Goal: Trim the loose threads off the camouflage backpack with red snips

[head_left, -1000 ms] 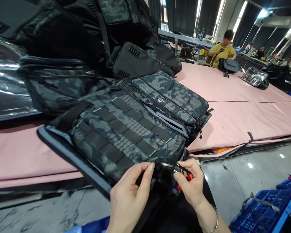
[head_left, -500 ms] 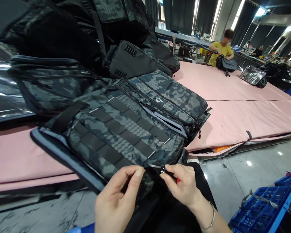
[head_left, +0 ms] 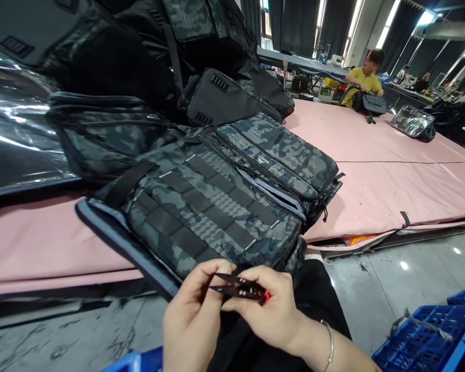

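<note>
My right hand [head_left: 273, 315] pinches the thread snips [head_left: 238, 287]; my left hand [head_left: 194, 315] pinches the camouflage backpack's [head_left: 213, 206] edge.

Long pink padded table [head_left: 391, 175] here, with dark bags [head_left: 139, 62] stacked high at the back, one in shiny plastic wrap [head_left: 15, 129]. At the far end, a person in a yellow shirt [head_left: 362, 80] bends over a grey bag [head_left: 372, 103]. A blue crate [head_left: 422, 336] sits on the glossy floor [head_left: 391, 279].
</note>
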### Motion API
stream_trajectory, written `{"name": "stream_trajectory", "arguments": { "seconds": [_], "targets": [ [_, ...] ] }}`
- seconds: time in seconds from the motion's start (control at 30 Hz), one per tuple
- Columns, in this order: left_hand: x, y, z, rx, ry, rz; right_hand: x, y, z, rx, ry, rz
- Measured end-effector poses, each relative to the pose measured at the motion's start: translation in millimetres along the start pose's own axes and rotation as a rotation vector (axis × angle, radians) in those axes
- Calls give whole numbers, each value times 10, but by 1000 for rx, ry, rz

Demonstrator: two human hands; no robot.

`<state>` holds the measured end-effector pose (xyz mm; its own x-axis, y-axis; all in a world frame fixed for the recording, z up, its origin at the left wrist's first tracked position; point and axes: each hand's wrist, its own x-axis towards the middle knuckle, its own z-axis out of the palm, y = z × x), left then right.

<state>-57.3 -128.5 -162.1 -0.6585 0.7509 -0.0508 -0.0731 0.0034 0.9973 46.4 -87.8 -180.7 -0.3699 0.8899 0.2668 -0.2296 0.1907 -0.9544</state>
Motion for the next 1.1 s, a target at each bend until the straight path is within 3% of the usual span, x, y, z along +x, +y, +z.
{"name": "stream_trajectory", "arguments": {
  "seconds": [0.1,0.23,0.4,0.5,0.6,0.7,0.77,0.93,1.1],
  "targets": [
    [5,-9,13,-13,-7,-41,41,-21,24,-81,67,-36],
    [27,59,44,-65,-27,-30,49,-71,-79,-27,182,72],
    [-2,9,-64,91,-147,27,54,-130,-130,36,161,170],
    [-51,-66,-154,268,-234,261,68,-130,-113,50,186,204],
    [-84,-118,-183,451,-186,604,74,-133,-82,50,192,209],
    [-94,-152,-179,528,-117,704,68,-141,-58,59,185,213],
    [-95,-160,-182,494,-112,597,59,-143,-65,72,177,204],
    [-73,-91,-210,297,-95,89,27,-102,-183,74,200,145],
    [-20,-19,-236,132,-98,-77,-34,5,-311,-131,95,-52]
  ]
}}
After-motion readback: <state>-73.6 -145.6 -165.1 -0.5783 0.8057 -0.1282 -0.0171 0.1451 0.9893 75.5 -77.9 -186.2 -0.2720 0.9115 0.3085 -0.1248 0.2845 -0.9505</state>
